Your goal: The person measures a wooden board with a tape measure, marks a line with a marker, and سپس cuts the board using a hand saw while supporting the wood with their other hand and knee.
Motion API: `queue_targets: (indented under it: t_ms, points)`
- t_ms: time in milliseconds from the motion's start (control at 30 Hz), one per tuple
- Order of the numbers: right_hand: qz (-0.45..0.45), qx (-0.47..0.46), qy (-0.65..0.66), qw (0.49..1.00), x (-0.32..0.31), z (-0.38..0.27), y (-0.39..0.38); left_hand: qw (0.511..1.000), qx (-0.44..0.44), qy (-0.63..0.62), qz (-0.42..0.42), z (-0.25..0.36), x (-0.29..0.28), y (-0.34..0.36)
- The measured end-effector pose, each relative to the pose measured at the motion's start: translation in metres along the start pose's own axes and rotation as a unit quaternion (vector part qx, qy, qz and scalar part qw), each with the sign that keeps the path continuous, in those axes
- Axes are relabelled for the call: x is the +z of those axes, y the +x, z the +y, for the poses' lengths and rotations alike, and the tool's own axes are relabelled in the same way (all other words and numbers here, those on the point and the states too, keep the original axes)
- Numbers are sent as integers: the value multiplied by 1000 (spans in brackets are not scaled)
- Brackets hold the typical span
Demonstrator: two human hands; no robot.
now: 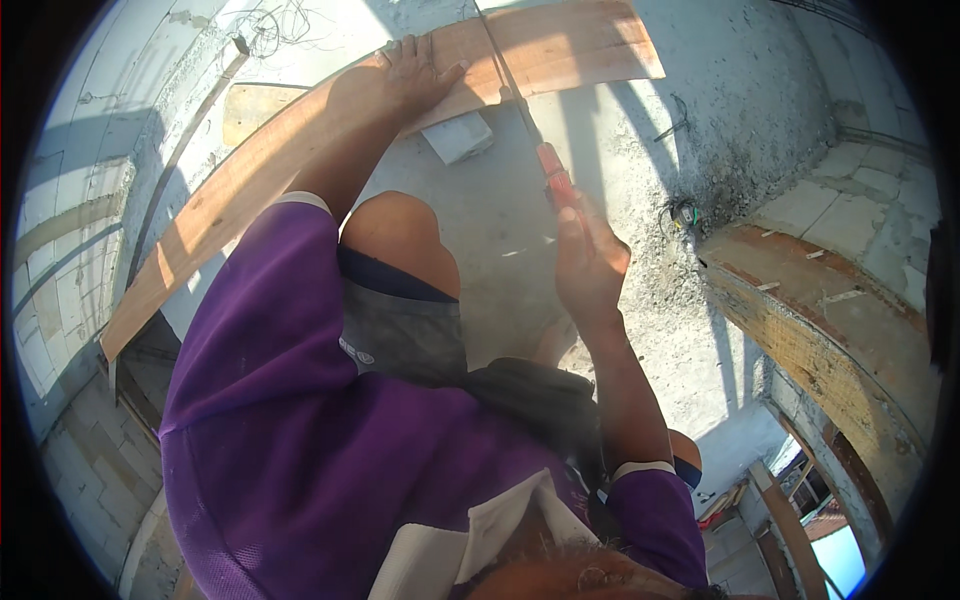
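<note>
A long reddish-brown wooden board (pixel 230 190) runs from the lower left up to the far right. My left hand (pixel 408 80) lies flat on it near the far edge, fingers stretched out and thumb apart. To the right, my right hand (pixel 592 262) is closed round the red handle of a hand saw (pixel 555 172). The thin blade, seen nearly edge-on, crosses the board just right of my left hand. How deep its teeth sit in the wood cannot be made out. Close to the board's near edge, a pale block (pixel 458 137) sits beneath or against it.
Another short piece of wood (pixel 255 108) lies beyond the board. Rough concrete floor (pixel 520 270) surrounds my bent knees. Loose wire (pixel 275 30) lies at the far left. A block wall (pixel 90 220) rises at left; a thick timber beam (pixel 810 350) stands at right beside rubble.
</note>
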State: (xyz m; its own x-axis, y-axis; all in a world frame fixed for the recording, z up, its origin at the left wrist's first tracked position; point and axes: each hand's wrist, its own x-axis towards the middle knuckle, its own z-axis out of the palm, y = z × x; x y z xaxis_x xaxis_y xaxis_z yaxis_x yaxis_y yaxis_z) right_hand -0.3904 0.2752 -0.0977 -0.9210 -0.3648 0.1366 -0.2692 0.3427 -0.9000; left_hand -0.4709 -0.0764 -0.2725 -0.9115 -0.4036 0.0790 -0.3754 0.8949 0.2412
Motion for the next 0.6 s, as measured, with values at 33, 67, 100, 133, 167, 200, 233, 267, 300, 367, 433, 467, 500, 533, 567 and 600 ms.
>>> queue_targets:
  t_ms: [33, 67, 100, 133, 167, 200, 233, 267, 300, 367, 433, 467, 500, 533, 567, 600]
  points:
    - [-9, 13, 10, 1000, 7, -1, 3, 1000, 7, -2, 11, 2, -1, 1]
    - [-18, 26, 21, 999, 12, -5, 5, 1000, 0, 2, 12, 3, -1, 1]
    - [-55, 4, -4, 998, 19, -10, 6, 1000, -14, 12, 6, 5, -1, 2]
    - [-88, -4, -29, 996, 24, -17, 7, 1000, -2, 8, 13, 6, -1, 2]
    - [-88, -23, -27, 995, 29, -26, 8, 1000, 3, 1, 15, 6, 0, 2]
    - [-89, -46, -80, 992, 31, -35, 7, 1000, -6, 8, 18, 5, 1, 2]
    - [-138, -96, -132, 977, 33, -42, 7, 1000, -9, -22, 18, 5, 2, 1]
    - [-74, -53, -119, 989, 30, -48, 6, 999, -22, -34, 34, 3, 1, 0]
    - [-39, -41, -83, 995, 26, -51, 4, 999, -21, -45, 10, 2, 0, -4]
    - [-28, 179, -41, 983, 8, -50, -2, 999, -41, -30, 11, 3, -5, -7]
    - [31, 235, 31, 971, -9, -34, -4, 998, -51, -35, 8, 5, -5, -8]
    - [29, 233, 12, 972, -12, -23, -7, 997, -62, -55, -8, 4, -4, -7]
    - [38, 184, 20, 982, -14, -13, -7, 997, -56, -60, -2, 0, -3, -6]
    - [52, 221, 3, 974, -12, -6, -9, 996, -49, -71, 3, -2, -1, -5]
    - [55, 211, -5, 976, -8, -1, -7, 993, -38, -108, -28, -5, 1, -6]
    - [75, 234, -15, 969, -1, 2, -5, 996, -47, -80, 1, -9, 1, -8]
